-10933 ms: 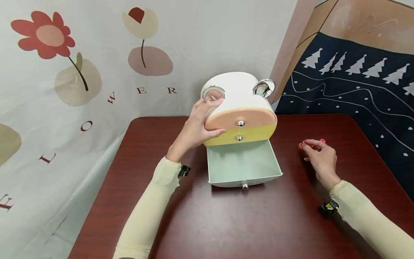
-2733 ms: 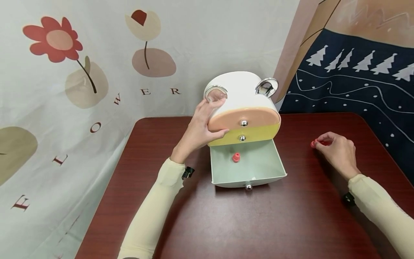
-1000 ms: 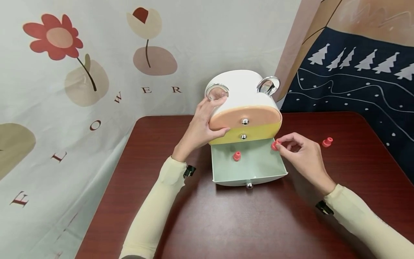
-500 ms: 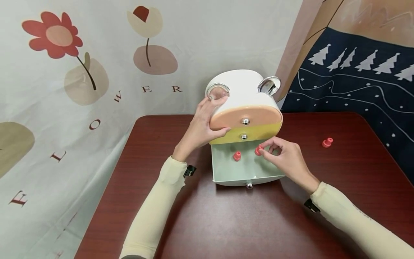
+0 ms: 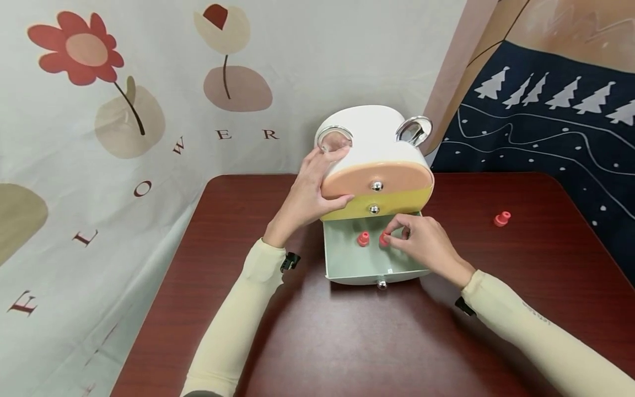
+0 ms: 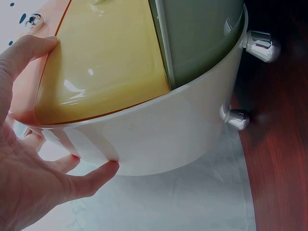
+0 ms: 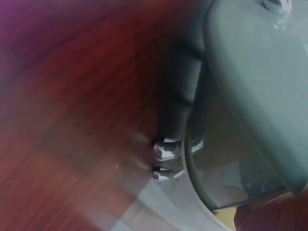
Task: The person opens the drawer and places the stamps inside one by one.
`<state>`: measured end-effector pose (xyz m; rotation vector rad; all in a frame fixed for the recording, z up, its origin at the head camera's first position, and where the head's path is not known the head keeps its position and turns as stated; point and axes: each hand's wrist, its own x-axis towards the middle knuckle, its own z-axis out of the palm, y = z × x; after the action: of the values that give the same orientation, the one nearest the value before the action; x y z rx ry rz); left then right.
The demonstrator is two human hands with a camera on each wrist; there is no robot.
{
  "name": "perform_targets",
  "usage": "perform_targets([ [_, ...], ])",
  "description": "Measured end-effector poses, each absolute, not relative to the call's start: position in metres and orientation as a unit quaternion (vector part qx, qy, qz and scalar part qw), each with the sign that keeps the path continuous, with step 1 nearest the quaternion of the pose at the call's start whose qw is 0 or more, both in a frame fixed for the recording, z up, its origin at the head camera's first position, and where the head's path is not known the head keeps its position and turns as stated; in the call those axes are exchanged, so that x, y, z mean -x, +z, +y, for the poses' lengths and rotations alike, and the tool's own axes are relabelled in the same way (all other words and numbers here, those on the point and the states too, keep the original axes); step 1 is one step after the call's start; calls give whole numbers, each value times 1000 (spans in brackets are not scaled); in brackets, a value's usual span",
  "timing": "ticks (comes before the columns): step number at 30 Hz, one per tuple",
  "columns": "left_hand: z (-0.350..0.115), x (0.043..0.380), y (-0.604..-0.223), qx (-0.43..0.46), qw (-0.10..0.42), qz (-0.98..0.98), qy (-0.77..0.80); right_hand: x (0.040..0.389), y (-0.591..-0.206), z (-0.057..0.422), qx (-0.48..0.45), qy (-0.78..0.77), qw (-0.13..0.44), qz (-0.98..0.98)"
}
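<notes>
A small drawer cabinet [image 5: 367, 132] with a white shell, silver feet and peach and yellow drawer fronts stands at the table's back. Its green bottom drawer [image 5: 347, 264] is pulled out. My left hand [image 5: 310, 193] holds the cabinet's left side, thumb on the front; in the left wrist view the fingers press the white shell [image 6: 163, 139]. Inside the drawer, my right hand [image 5: 424, 240] pinches a small red stepped piece [image 5: 384, 239] between thumb and fingertips. A matching red piece [image 5: 364, 239] stands to its left. Whether the pinched piece touches the drawer floor cannot be told.
Another red stepped piece [image 5: 502, 219] lies on the dark red-brown table [image 5: 397, 342], right of the cabinet. Printed cloths [image 5: 278, 55] hang behind the table. A round silver knob [image 5: 381, 284] sticks out from the open drawer's front.
Earlier the drawer held nothing, then one red piece. My right hand has picked a second from the right of the table and carried it left into the drawer. My left hand stays on the cabinet.
</notes>
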<state>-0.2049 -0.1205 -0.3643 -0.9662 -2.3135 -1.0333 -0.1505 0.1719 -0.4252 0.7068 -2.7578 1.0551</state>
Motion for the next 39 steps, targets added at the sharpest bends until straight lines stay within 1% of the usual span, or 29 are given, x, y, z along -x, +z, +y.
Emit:
perform_targets([
  [4, -121, 205, -365, 348, 213, -833, -373, 156, -422, 167, -235, 331, 27, -914],
  [12, -121, 204, -364, 349, 212, -832, -374, 158, -425, 163, -242, 292, 25, -925],
  [21, -121, 204, -363, 349, 215, -832, -374, 156, -427, 164, -251, 296, 45, -920],
  [28, -120, 202, -364, 343, 206, -835, -378, 150, -426, 170, -236, 351, 51, -905],
  [35, -121, 205, -364, 348, 210, -834, -373, 146, -427, 175, -230, 392, 80, -887],
  [39, -121, 205, -365, 344, 208, -835, -375, 144, -428, 178, -223, 417, 86, -877],
])
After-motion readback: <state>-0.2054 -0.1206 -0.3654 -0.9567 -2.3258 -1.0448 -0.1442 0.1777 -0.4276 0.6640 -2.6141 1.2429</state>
